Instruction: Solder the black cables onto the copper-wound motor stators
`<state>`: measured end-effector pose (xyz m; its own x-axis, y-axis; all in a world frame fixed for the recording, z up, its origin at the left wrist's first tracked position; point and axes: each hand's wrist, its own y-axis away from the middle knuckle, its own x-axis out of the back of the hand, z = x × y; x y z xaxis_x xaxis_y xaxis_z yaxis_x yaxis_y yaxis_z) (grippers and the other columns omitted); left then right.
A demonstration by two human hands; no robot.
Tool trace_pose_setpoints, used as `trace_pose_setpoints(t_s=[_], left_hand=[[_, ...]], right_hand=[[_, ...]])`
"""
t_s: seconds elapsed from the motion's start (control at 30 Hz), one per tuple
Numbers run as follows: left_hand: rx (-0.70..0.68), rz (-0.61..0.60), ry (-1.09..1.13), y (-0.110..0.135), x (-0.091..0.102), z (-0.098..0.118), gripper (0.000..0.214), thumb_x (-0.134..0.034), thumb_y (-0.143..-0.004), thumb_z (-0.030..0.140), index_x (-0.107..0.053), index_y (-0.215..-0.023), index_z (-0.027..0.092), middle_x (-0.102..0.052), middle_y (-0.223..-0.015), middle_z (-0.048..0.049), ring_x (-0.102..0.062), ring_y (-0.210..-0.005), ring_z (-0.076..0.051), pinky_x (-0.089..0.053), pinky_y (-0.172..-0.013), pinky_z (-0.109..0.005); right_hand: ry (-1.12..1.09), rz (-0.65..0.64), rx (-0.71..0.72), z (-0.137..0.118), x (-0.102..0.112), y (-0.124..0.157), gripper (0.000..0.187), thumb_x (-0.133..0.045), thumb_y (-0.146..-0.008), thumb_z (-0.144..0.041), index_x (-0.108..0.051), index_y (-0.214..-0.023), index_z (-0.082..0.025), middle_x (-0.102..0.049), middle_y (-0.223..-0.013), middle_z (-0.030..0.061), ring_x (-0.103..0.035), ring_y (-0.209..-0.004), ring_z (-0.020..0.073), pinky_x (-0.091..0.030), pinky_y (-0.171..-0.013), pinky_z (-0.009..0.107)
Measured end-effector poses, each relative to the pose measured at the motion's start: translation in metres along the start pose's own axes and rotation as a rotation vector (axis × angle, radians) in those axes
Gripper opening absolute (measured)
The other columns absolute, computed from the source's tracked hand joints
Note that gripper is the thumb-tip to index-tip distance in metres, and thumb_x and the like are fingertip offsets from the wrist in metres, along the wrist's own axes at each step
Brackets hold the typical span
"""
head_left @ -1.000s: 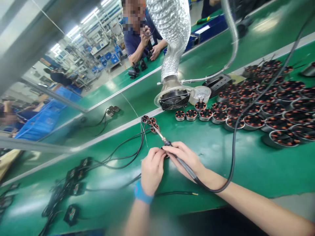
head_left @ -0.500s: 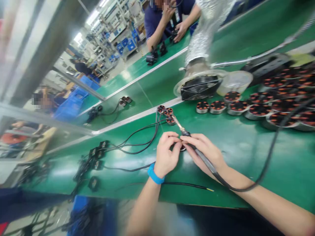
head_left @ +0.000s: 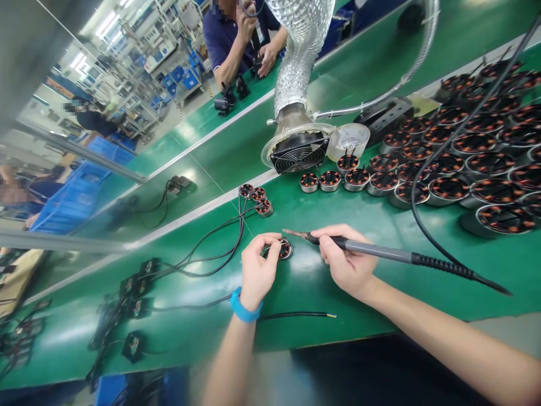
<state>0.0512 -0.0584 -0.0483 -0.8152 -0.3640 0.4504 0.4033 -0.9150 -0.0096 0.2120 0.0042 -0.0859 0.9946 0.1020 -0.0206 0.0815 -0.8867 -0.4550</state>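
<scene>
My left hand (head_left: 260, 264), with a blue wristband, is pinched on a thin wire at the left edge of a small round motor part (head_left: 285, 249) lying on the green bench. The fingertips hide most of the wire. A black cable (head_left: 192, 307) runs in from the left and passes behind this wrist. To the right, my right hand (head_left: 349, 256) grips a soldering iron (head_left: 378, 250) like a pen. Its tip points left, just above the motor part and apart from it.
Beyond my hands stand a few wired motor parts (head_left: 264, 207). Rows of similar parts (head_left: 448, 189) fill the right side. A fume duct with a fan (head_left: 300, 152) hangs behind, beside a white cup (head_left: 350, 141). A loose cable (head_left: 296, 314) lies in front. A co-worker (head_left: 236, 45) sits opposite.
My right hand has drawn back to the right from the motor part, and the soldering iron has swung to nearly level. My left hand stays pinched at the part. The view has shifted right.
</scene>
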Motion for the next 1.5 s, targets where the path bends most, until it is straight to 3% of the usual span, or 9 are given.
trace_pose_setpoints(t_s=[0.63,0.77,0.9,1.07,1.23,1.33,1.5], left_hand=[[0.014,0.032,0.043,0.000,-0.003,-0.004,0.016,-0.061,-0.090,0.025,-0.068,-0.078,0.017,-0.074,-0.102,-0.0100,-0.068,-0.097,-0.021,-0.052,-0.085,-0.032],[0.015,0.037,0.045,0.001,-0.003,-0.004,0.016,-0.061,-0.091,0.025,-0.067,-0.078,0.017,-0.073,-0.103,-0.0101,-0.068,-0.098,-0.021,-0.052,-0.084,-0.031],[0.017,0.042,0.054,0.001,-0.004,-0.004,0.016,-0.062,-0.090,0.024,-0.067,-0.078,0.016,-0.073,-0.101,-0.0099,-0.068,-0.098,-0.021,-0.052,-0.085,-0.030],[0.017,0.038,0.059,0.001,-0.004,-0.004,0.016,-0.062,-0.091,0.025,-0.067,-0.078,0.016,-0.073,-0.101,-0.0100,-0.068,-0.096,-0.020,-0.052,-0.085,-0.030],[0.011,0.041,0.041,0.001,-0.004,-0.005,0.016,-0.061,-0.091,0.025,-0.068,-0.080,0.016,-0.074,-0.102,-0.0105,-0.068,-0.097,-0.021,-0.052,-0.086,-0.031],[0.013,0.043,0.041,0.001,-0.004,-0.006,0.016,-0.061,-0.091,0.026,-0.069,-0.081,0.016,-0.074,-0.103,-0.0104,-0.068,-0.097,-0.021,-0.052,-0.085,-0.030],[0.015,0.030,0.081,0.000,-0.005,-0.008,0.016,-0.060,-0.091,0.026,-0.068,-0.082,0.016,-0.073,-0.103,-0.0104,-0.068,-0.093,-0.020,-0.052,-0.079,-0.029]], right_hand=[[0.031,-0.110,0.211,-0.006,0.004,-0.005,0.013,-0.058,-0.087,-0.016,-0.070,-0.084,-0.020,-0.069,-0.066,-0.0005,-0.063,-0.053,0.0140,-0.050,-0.054,0.028],[-0.013,-0.110,0.146,-0.004,0.004,-0.001,0.013,-0.059,-0.088,-0.018,-0.071,-0.086,-0.021,-0.067,-0.064,-0.0007,-0.062,-0.051,0.0151,-0.051,-0.053,0.029],[-0.069,-0.033,0.032,0.003,0.004,0.005,0.015,-0.059,-0.090,-0.019,-0.073,-0.089,-0.022,-0.067,-0.065,0.0002,-0.061,-0.050,0.0145,-0.050,-0.049,0.028],[-0.053,0.000,0.003,0.003,0.003,0.006,0.015,-0.059,-0.091,-0.023,-0.074,-0.089,-0.021,-0.066,-0.066,0.0014,-0.063,-0.054,0.0157,-0.051,-0.051,0.028],[0.054,-0.101,0.045,-0.005,0.000,-0.001,0.015,-0.057,-0.094,-0.018,-0.071,-0.100,-0.021,-0.067,-0.075,0.0002,-0.065,-0.063,0.0143,-0.056,-0.066,0.030],[0.122,-0.205,0.045,-0.004,-0.006,-0.003,0.022,-0.055,-0.096,-0.016,-0.067,-0.113,-0.022,-0.067,-0.090,0.0034,-0.067,-0.080,0.0162,-0.056,-0.078,0.032],[0.089,-0.386,-0.018,0.011,-0.019,0.004,0.059,-0.066,-0.086,-0.015,-0.048,-0.140,-0.025,-0.052,-0.128,0.0095,-0.065,-0.108,0.0210,-0.055,-0.098,0.037]])
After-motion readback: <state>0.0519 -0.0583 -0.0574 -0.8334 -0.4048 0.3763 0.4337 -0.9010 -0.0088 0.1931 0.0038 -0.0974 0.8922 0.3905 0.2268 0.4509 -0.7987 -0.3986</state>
